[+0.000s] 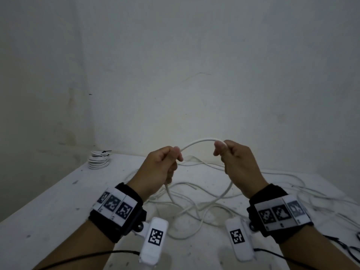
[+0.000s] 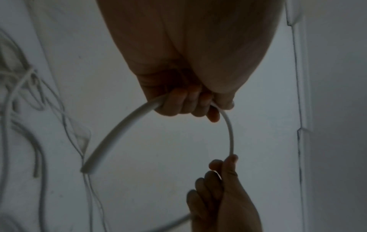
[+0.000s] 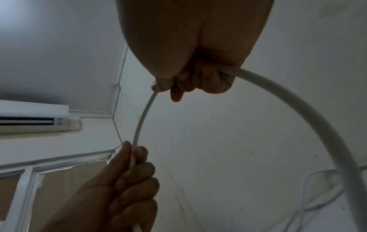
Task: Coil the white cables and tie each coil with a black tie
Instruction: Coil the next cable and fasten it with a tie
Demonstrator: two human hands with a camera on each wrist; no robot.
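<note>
Cable (image 1: 196, 142): white, round-sheathed, held above the table (image 1: 48, 201) by both hands. The left hand (image 1: 159, 168) is fisted round it, thumb on top, with the free end (image 1: 167, 187) hanging just below the fist. The right hand (image 1: 237, 162) is likewise curled round the cable, thumb pressing it against the fingers. Between the 2 hands the cable arches upward; below the right hand it curves down toward the table and joins the loose cables (image 1: 194, 211) lying in a tangle beneath the hands.

Handling, as judged from the arch: the cable looks light and springy. It holds a smooth curve and does not kink, so each turn will likely try to open again unless pinned. The sheath looks smooth and may slide through a slack fist.

Grip points: keep the left hand near the free end as the anchor and gather every new turn into it. Let the right hand slide along the cable to feed length.

Risk: the trailing run crosses other cables on the table and may snag or drag them.

1 tied coil (image 1: 98, 159) with a black tie (image 1: 106, 152) sits at the far left corner of the table.
</note>
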